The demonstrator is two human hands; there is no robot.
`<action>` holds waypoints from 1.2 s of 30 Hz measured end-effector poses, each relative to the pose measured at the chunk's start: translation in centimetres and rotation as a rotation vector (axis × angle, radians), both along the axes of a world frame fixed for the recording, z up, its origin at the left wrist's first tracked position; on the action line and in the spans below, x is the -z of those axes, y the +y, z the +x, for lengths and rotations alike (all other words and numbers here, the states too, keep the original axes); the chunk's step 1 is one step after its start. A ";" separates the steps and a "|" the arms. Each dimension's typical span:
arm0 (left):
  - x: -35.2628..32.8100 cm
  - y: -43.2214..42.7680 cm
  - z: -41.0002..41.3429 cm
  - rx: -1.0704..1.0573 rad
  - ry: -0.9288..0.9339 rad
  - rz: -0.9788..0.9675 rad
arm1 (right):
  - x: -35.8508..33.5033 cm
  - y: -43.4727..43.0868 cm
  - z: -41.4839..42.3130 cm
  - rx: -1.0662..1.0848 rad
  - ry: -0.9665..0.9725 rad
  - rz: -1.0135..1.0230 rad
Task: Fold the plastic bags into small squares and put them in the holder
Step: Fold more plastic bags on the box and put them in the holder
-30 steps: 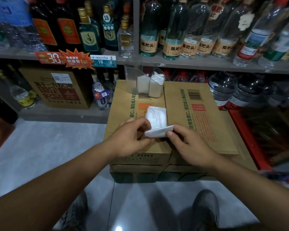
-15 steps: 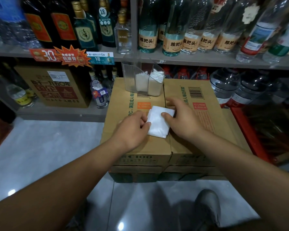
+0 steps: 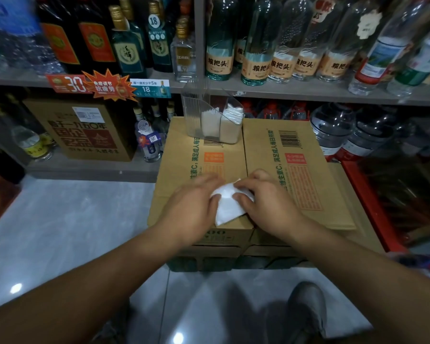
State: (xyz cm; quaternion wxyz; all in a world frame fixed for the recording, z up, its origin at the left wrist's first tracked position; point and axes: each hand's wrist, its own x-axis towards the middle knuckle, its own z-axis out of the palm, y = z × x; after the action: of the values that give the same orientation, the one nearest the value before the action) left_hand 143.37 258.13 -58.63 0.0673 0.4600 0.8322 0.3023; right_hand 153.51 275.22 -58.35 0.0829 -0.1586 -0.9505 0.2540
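Pressure sets the fold: right hand (image 3: 268,204) pinches a small folded white plastic bag (image 3: 227,207) against a brown cardboard carton (image 3: 261,155); blurred left hand (image 3: 191,207) steadies it, grip unclear.

The plastic bag (image 3: 227,204) is white, folded into a small flat packet, and sits skewed with one corner pointing toward you. It sits over the near edge of the cardboard box (image 3: 308,170), between your left hand (image 3: 191,207) and right hand (image 3: 268,204), both touching it. The holder (image 3: 196,115) is clear plastic, upright at the box's far edge, with folded bags (image 3: 231,120) stacked on edge inside.
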 end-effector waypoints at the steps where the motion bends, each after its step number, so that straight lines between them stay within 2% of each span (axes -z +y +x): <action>1: 0.1 -0.2 0.7 0.037 0.030 -0.094 | 0.1 -0.2 0.1 0.007 0.007 0.010; 4: 1.1 -1.1 1.9 0.122 0.139 -0.406 | 0.0 -0.5 0.1 0.014 0.019 0.009; 6: 1.8 -1.6 2.0 0.139 0.244 -0.469 | -0.3 -0.6 0.4 -0.042 0.063 0.091; 8: 2.1 -1.7 2.0 0.134 0.298 -0.483 | -0.5 -1.0 0.9 -0.161 0.084 0.257; 9: 2.1 -1.6 2.1 0.129 0.315 -0.478 | -0.5 -1.3 1.3 -0.218 0.036 0.298; 13: 2.4 -1.5 2.2 0.128 0.342 -0.490 | 0.2 -1.8 2.8 -0.282 -0.311 0.297; 15: 2.4 -1.5 2.1 0.128 0.335 -0.478 | 0.4 -1.5 3.0 -0.297 -0.369 0.312; 21: 2.1 -1.4 1.9 0.132 0.310 -0.495 | 0.3 -1.0 2.8 -0.321 -0.393 0.268; 36: 1.4 -1.2 2.1 0.131 0.237 -0.536 | 0.6 -1.0 2.7 -0.319 -0.377 0.322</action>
State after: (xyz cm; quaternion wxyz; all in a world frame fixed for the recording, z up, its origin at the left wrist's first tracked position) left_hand 145.47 256.96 -60.05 0.1082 0.5106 0.8529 0.0111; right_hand 156.22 274.24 -58.99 -0.1122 -0.0362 -0.9901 0.0759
